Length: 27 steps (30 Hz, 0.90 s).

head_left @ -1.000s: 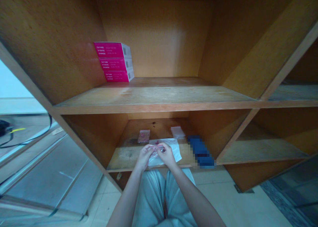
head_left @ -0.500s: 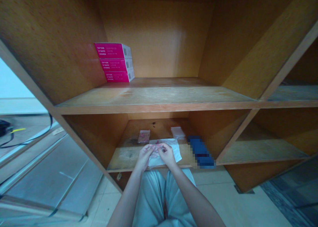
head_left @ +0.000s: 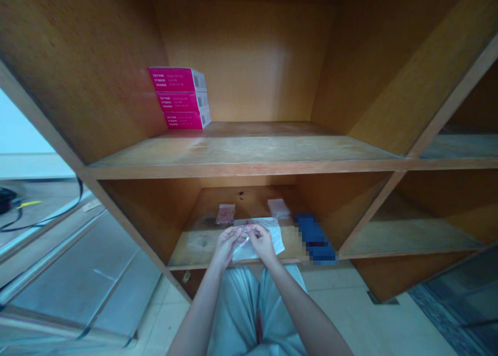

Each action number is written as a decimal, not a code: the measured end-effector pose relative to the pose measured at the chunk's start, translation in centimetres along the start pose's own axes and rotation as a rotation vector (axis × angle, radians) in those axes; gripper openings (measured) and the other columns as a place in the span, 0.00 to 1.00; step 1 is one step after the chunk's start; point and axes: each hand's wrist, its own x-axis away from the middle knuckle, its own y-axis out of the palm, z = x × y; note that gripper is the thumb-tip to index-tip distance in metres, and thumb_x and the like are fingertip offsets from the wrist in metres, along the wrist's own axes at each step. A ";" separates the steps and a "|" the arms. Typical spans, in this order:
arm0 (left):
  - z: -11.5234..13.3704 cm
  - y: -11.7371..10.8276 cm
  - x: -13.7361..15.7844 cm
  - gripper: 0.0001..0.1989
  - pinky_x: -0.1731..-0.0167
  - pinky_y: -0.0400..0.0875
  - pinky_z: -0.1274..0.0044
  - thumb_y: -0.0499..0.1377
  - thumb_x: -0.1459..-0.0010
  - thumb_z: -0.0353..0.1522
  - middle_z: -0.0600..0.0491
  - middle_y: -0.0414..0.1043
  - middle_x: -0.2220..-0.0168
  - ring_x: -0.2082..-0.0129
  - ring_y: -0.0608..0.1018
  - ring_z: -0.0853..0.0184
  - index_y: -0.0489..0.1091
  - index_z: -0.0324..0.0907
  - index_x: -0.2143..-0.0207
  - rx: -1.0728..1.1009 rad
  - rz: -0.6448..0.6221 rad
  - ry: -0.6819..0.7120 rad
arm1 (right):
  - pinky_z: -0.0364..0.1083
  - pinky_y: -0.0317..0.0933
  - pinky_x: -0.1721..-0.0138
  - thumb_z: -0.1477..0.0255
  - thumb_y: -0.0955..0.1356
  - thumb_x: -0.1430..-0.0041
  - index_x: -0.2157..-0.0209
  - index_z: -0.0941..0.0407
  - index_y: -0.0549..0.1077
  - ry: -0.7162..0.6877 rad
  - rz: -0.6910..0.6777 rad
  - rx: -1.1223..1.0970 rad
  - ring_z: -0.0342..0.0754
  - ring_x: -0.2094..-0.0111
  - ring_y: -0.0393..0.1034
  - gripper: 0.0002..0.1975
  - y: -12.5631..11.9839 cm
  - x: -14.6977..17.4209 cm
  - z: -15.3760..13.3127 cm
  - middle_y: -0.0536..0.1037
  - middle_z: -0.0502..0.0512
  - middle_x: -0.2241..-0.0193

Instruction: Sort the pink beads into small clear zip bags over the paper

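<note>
Over the lower shelf, my left hand point(head_left: 226, 244) and my right hand point(head_left: 263, 243) are close together, fingertips pinched. Between them they grip a small clear plastic bag point(head_left: 243, 237), shiny and crinkled, partly hidden by the fingers. Whether anything is inside it is hard to make out. Beneath both hands lies a white sheet point(head_left: 275, 237), flat on the shelf board. Just behind it on the left is a small clear bag with reddish contents point(head_left: 225, 214). A pale, see-through bag point(head_left: 278, 208) rests behind the sheet on the right.
A blurred-out dark blue object point(head_left: 316, 239) lies at the shelf's right front. Three pink boxes point(head_left: 181, 100) are stacked on the upper shelf point(head_left: 249, 151), whose front edge runs above my hands. Glass panels point(head_left: 89, 262) lean at the left.
My fingers have shifted slightly on the plastic bag, and a bright, shiny fold of it now shows between them. Everything else stays where it was.
</note>
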 end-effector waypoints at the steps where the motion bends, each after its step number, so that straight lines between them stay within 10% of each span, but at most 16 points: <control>1: 0.0 0.0 0.0 0.13 0.75 0.68 0.80 0.66 0.60 0.33 0.51 0.75 0.76 0.79 0.75 0.71 0.71 0.36 0.71 0.002 0.002 0.001 | 0.42 0.64 0.71 0.67 0.63 0.46 0.71 0.57 0.72 -0.002 0.003 -0.002 0.45 0.72 0.70 0.10 0.0 0.0 -0.1 0.75 0.53 0.74; 27: -0.5 -0.1 0.0 0.13 0.70 0.67 0.80 0.63 0.56 0.34 0.49 0.75 0.69 0.72 0.75 0.70 0.72 0.37 0.67 -0.154 -0.139 0.021 | 0.41 0.59 0.73 0.60 0.60 0.44 0.73 0.58 0.70 0.049 0.217 0.001 0.44 0.75 0.64 0.16 -0.5 -0.5 -0.5 0.71 0.51 0.77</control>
